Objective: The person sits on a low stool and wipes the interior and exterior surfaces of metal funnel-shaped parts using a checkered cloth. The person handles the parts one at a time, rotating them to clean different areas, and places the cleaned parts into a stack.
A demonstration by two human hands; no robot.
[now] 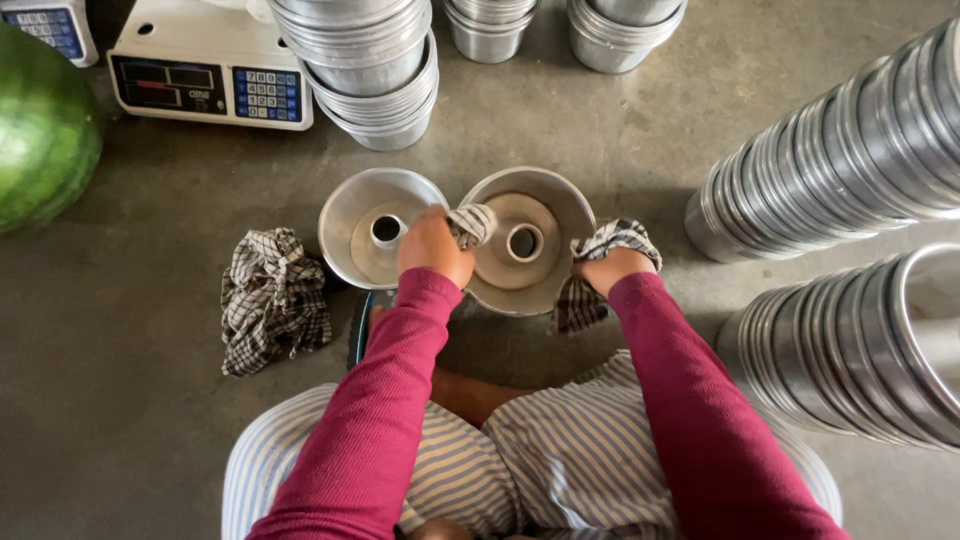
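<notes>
Grey concrete floor (600, 130), bare and scuffed. Crumpled black-and-white checked cloth (273, 300) lying on it at left, just beside the second shiny ring-shaped metal pan with centre tube (372, 228), which sits mouth-up on the floor. White electronic weighing scale with blue keypad (205, 75) top left; a corner of another such scale (48, 27) at the frame edge. Large green watermelon (42, 130) far left, partly cut off. Nested stack of silver metal pans (375, 65) next to the scale, two smaller stacks (490, 28) (625, 30) along the top. Two long rows of nested metal pans lying on their sides at right, upper (850, 150) and lower (870, 350).
</notes>
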